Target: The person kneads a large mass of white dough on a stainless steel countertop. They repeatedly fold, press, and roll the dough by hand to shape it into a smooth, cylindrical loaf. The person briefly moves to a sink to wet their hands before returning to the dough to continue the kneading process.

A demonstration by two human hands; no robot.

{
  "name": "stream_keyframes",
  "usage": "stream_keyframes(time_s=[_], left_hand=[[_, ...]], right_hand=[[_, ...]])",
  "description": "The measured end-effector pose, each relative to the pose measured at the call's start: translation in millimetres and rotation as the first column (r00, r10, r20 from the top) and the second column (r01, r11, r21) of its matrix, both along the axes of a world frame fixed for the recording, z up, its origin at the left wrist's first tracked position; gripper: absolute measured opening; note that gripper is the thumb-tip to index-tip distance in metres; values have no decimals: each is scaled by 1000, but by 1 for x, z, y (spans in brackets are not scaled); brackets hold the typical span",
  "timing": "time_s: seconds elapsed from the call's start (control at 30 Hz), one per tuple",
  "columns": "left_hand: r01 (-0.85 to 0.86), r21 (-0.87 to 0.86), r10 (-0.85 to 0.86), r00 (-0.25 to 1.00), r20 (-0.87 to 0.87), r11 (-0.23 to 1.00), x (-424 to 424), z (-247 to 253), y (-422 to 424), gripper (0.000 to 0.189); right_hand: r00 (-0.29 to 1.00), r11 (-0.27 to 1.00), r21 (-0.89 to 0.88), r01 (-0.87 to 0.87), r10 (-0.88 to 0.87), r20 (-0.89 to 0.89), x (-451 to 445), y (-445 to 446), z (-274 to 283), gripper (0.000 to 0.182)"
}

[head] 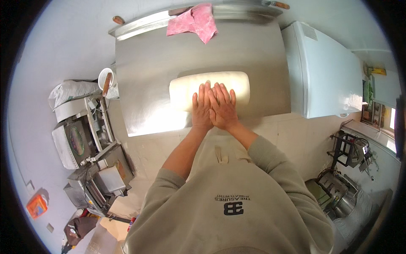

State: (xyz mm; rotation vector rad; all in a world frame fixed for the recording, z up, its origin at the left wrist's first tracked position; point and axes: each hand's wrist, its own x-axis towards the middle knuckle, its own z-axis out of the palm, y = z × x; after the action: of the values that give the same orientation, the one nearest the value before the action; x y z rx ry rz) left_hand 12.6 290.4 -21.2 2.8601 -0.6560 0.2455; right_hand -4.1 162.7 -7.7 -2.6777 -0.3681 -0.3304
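Observation:
A thick, pale roll of dough [184, 90] lies crosswise on the stainless steel worktable [142, 73], close to its front edge. Both palms rest on the front of the roll, right of its middle, with the fingers pointing away from me over its top. My left hand [201, 109] lies flat with its fingers slightly spread. Beside it, my right hand [225, 109] is also spread flat, and the two hands overlap at the thumbs. Neither hand is closed around the dough. The dough under the palms is hidden.
A pink cloth [195, 23] hangs over the table's raised back ledge [142, 27]. Right of the table stands a white chest freezer [330, 76]. At the left are a white bucket [104, 77] with a wooden-handled tool and metal machines [95, 152]. More equipment [339, 187] stands at lower right.

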Motion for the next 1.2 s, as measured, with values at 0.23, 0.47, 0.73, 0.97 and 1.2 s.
stream_keyframes(time_s=[0.23, 0.47, 0.73, 0.97, 1.2], left_hand=[[51, 4, -50, 987, -155, 999, 169, 43, -21, 66], [-13, -99, 16, 1000, 25, 995, 87, -6, -13, 69], [13, -104, -35, 978, -208, 994, 251, 28, -26, 51], [145, -173, -193, 932, -306, 974, 83, 105, 26, 30], [62, -54, -69, 989, -130, 997, -57, 34, 96, 83]], right_hand=[[997, 998, 20, -67, 67, 29, 167, -33, 14, 65], [1000, 998, 63, -14, 13, 26, 85, -17, -1, 62], [980, 994, 105, 30, -9, -201, 236, -30, 40, 43], [997, 965, 263, -2, 21, -69, 85, -48, 67, 39], [997, 989, -124, 79, -81, -10, -73, -40, 24, 63]])
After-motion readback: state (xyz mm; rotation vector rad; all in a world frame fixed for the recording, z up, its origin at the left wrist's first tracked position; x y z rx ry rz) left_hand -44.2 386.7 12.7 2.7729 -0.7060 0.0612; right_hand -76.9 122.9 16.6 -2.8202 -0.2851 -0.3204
